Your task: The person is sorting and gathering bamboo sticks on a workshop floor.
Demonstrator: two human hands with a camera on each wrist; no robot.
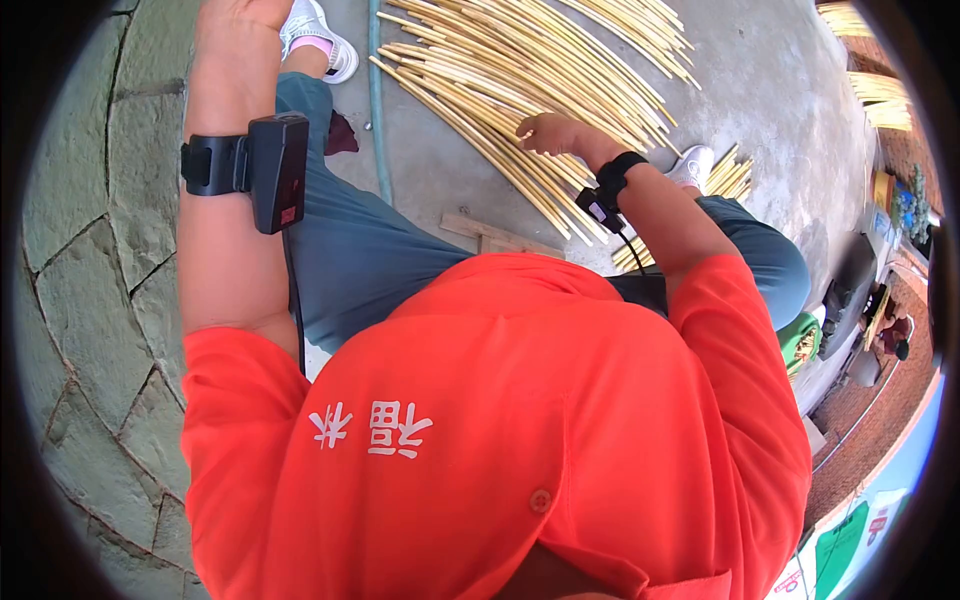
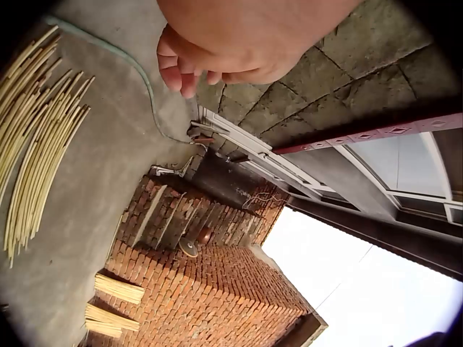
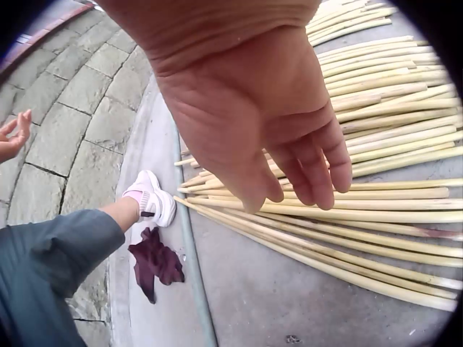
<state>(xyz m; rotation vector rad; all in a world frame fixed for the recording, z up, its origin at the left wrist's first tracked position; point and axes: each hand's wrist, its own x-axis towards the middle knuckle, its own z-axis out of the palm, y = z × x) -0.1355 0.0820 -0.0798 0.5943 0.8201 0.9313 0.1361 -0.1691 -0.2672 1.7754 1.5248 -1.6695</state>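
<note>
Many long, pale wooden sticks (image 1: 520,80) lie side by side on the concrete floor between the person's feet. Over the near part of this bundle hangs the right hand (image 1: 555,133), its fingers loosely bent. In the right wrist view, the fingers (image 3: 318,170) overlap the sticks (image 3: 394,130), with nothing held between them. Off to the left, the left hand (image 2: 231,54) is raised away from the sticks, above the stone paving. Its fingers (image 2: 189,79) are relaxed and hold nothing. The head view cuts most of that hand off at the top edge.
A green hose (image 1: 376,110) runs along the floor beside the left shoe (image 1: 318,42). A dark maroon cloth (image 3: 155,262) lies near it. A wooden board (image 1: 500,235) sits in front of the person. More stick bundles (image 2: 119,288) stand by a brick wall (image 2: 210,275).
</note>
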